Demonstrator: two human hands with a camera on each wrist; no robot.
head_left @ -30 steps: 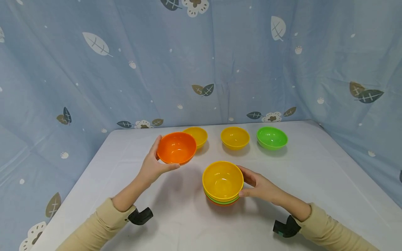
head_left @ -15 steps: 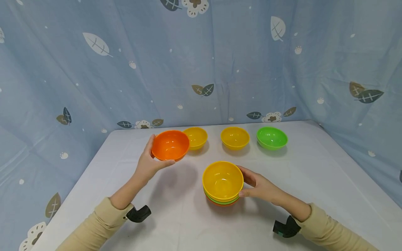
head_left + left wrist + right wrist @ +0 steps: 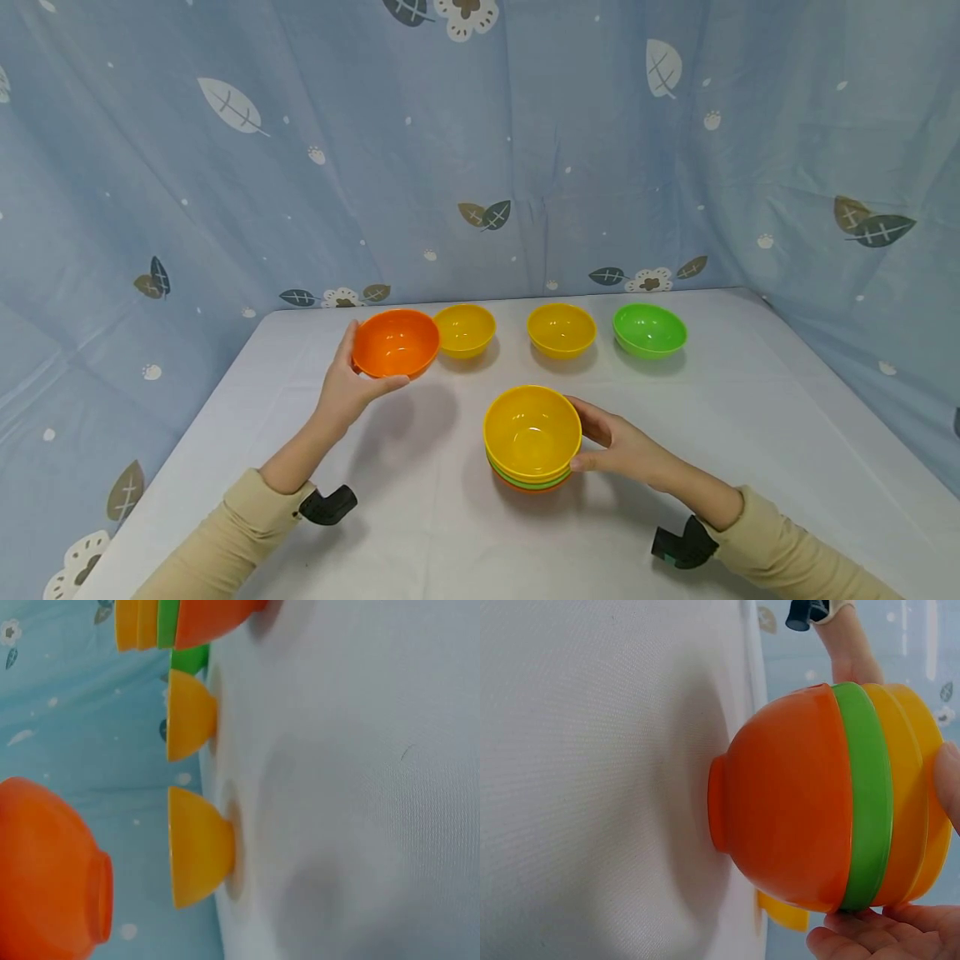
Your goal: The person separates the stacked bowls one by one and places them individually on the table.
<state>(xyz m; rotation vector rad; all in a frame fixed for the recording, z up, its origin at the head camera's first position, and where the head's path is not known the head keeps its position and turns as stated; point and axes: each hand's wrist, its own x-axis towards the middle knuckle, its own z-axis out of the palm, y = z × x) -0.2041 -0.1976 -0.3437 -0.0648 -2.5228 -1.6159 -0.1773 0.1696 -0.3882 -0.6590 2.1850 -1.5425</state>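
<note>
My left hand (image 3: 347,395) grips an orange bowl (image 3: 396,343) by its side, thumb near the front rim and fingers behind. The bowl is raised over the white table, its foot showing in the left wrist view. Beside a stack of bowls (image 3: 531,433), my right hand (image 3: 626,450) curves its thumb and fingers round the upper rims. From the right wrist, the stack shows an orange bowl (image 3: 791,799) lowest, then a green bowl (image 3: 870,795), with two yellow bowls (image 3: 909,787) on top. The stack stands upright.
Along the back of the table (image 3: 750,417) stand a yellow bowl (image 3: 467,333) partly behind the held orange one, another yellow bowl (image 3: 561,332) and a green bowl (image 3: 649,332). A blue patterned curtain (image 3: 420,150) hangs behind the table.
My left hand has carried the orange bowl leftward and slightly back, uncovering more of the yellow bowl behind it. My right hand and the stack have stayed in place.
</note>
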